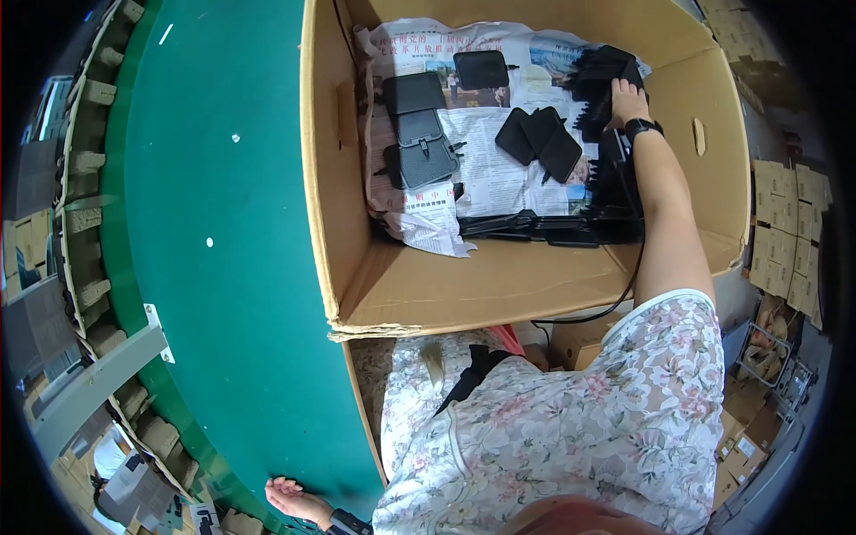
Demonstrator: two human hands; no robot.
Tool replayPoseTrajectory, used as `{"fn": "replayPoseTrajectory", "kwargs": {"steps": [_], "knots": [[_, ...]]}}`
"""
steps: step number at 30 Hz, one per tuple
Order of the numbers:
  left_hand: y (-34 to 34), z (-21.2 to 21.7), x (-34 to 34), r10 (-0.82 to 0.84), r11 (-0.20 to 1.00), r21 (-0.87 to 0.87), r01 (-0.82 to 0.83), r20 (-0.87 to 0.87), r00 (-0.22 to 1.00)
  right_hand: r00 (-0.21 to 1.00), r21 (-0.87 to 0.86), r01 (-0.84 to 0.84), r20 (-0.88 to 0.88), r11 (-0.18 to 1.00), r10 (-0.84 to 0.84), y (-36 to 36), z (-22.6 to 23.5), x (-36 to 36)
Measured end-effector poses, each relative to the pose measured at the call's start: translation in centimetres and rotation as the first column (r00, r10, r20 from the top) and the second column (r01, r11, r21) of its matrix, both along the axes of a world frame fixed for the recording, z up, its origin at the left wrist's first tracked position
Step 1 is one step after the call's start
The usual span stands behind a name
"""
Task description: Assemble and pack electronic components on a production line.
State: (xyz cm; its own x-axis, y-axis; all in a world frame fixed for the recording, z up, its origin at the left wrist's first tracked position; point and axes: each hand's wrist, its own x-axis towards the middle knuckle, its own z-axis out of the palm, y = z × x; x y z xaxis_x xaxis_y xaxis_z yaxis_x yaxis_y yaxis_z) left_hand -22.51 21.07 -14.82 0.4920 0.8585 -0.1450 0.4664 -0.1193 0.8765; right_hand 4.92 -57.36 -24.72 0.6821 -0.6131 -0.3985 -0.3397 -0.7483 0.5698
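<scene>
My right hand (628,103) reaches into a large cardboard box (419,285) and rests against the far end of a packed row of thin black rectangular pieces (596,85). Its fingers are stretched over their edges; the thumb side is partly hidden. A black band circles that wrist. Loose black pieces with small tabs lie on the newspaper (477,134) lining the box: one flat piece (482,69) at the back, a fanned group (539,143) in the middle and an overlapping column (419,129) at the left. My left hand (299,501) lies on the green table, fingers loosely curled, with nothing visible in it.
The green tabletop (223,294) runs along the left, with a metal bracket (156,334) at its edge. More black pieces (535,228) line the box's near side. A black cable (584,316) hangs over the near wall. Stacked cartons (785,214) stand at the right.
</scene>
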Motion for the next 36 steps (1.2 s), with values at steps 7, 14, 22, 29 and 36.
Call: {"fn": "replayPoseTrajectory", "kwargs": {"steps": [7,14,22,29,36], "knots": [[0.3,-1.4,-0.7,-0.002,0.999,0.042,0.001,0.022,1.000,0.951,-0.024,-0.279,0.134,0.960,0.280,-0.1,-1.8,-4.4],[0.6,-2.6,-0.7,0.004,0.997,0.074,-0.006,0.033,0.999,0.947,0.123,-0.295,0.169,0.948,0.273,0.7,-3.6,-6.8],[0.8,-3.6,-1.0,-0.052,0.992,0.117,0.042,0.086,0.995,0.909,0.035,-0.387,0.182,0.921,0.375,2.9,-3.6,-7.0],[2.1,-4.9,-2.0,-0.059,0.996,-0.059,0.073,0.209,0.976,0.928,0.409,-0.333,0.300,0.850,0.219,12.5,-2.7,-2.9],[2.0,-5.3,-3.8,-0.112,0.977,-0.144,0.160,0.292,0.950,0.599,0.460,-0.789,0.721,0.407,0.348,23.7,3.8,2.7]]}}
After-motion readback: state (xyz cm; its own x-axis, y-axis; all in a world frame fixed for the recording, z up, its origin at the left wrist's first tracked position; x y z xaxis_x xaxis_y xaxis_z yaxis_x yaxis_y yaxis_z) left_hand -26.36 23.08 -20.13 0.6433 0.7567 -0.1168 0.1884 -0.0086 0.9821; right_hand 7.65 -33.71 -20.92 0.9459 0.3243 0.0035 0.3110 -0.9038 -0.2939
